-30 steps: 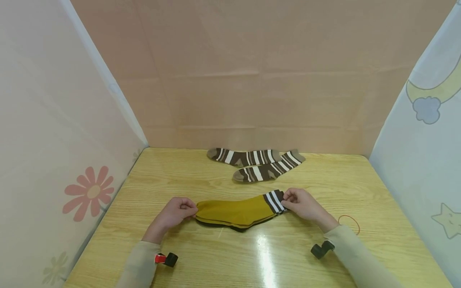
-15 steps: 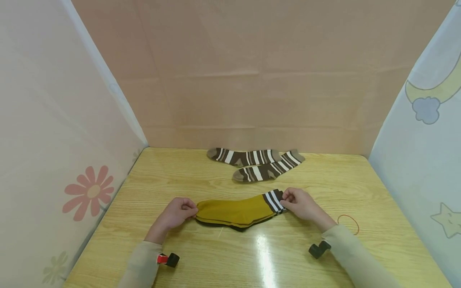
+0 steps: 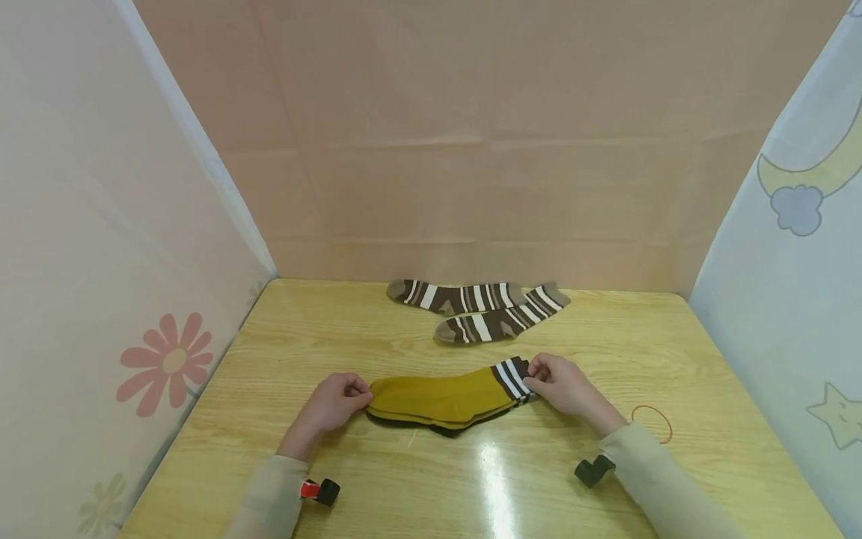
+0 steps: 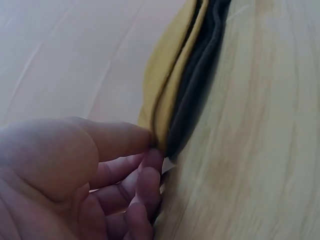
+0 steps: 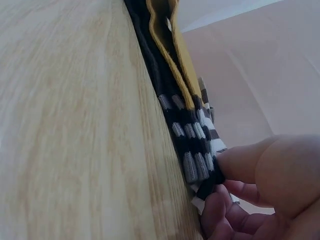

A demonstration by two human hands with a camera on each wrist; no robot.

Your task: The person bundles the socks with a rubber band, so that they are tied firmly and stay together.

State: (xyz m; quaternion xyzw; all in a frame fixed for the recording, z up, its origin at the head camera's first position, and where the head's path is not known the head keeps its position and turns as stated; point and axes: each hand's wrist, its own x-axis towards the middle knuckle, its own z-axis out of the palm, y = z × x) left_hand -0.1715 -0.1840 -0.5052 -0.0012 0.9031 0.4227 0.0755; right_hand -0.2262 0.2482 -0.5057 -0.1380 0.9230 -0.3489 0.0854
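A stack of mustard-yellow socks (image 3: 431,395) lies flat in the middle of the table, toes to the left, with brown cuffs striped in white on the right. Dark sock layers (image 4: 200,75) show beneath the yellow ones in the left wrist view. At the toe end, my left hand (image 3: 334,403) pinches the yellow fabric between thumb and fingers. My right hand (image 3: 562,383) pinches the cuff end, the thumb on top and the fingers curled below. In the right wrist view, the stacked striped cuffs (image 5: 190,137) line up near the thumb.
Behind the stack lie two brown-and-white striped socks (image 3: 454,297), one partly overlapping the other. A thin red elastic loop (image 3: 652,408) lies on the wooden table (image 3: 303,329) beside my right forearm. Fabric walls enclose the table at the back and both sides.
My left hand and wrist have shifted very slightly to the right at the toe end. Both hands keep their pinch, and the socks lie almost the same.
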